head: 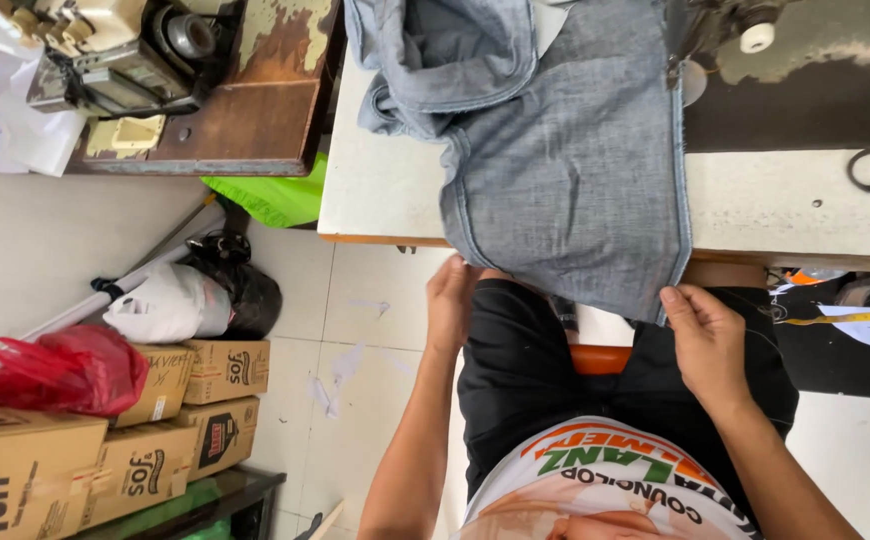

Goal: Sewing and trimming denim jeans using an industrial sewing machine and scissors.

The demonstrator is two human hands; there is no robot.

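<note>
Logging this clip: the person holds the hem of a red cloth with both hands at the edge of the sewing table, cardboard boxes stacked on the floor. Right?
Not quite: the cloth is grey-blue, not red. The head view shows the left hand and right hand holding its hem at the table edge, with boxes stacked on the floor.
</note>
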